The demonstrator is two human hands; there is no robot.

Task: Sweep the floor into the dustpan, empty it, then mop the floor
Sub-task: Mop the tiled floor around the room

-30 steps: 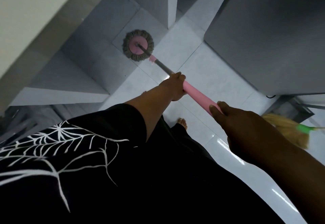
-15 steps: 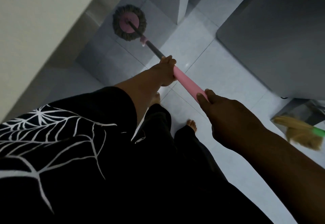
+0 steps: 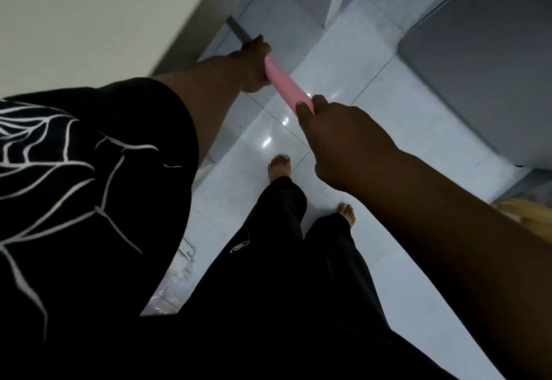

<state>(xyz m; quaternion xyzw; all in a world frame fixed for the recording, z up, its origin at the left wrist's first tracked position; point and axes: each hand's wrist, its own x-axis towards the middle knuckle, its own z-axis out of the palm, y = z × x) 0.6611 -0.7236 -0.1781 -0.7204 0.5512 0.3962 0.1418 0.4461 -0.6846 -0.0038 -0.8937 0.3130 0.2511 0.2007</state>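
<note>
A: Item 1, mop. Pos.?
B: The mop handle, pink sleeve, lies on a diagonal from frame centre toward upper left, held above the tiles. The grey shaft carries on past it and goes out of sight behind the pale wall. Mop head not visible.

A: Grips?
B: L hand: fingers wrapped round the far end of the pink sleeve, right where the grey shaft starts. R hand: clenched on the near end of the sleeve, thumb and forefinger closed at its tip. Both arms reach fwd; the pink section shows btwn the two hands.

A: Item 2, floor?
B: The floor: pale glossy tiles w/ thin dark joints, bright glints just beneath the handle.

A: Item 3, person?
B: Two bare feet on the tiles: L foot ahead, R foot further back and to the right. Black trousers, small white mark near the knee. Black top w/ white web print, short sleeve on the L arm.

A: Item 4, surroundings?
B: Grey cabinet upper right, flat front, standing on the floor. Yellow broom bristles at the right edge, blurred, partly behind the R forearm. Clear plastic item on the floor lower left, beside the top's hem; type can't be told.
</note>
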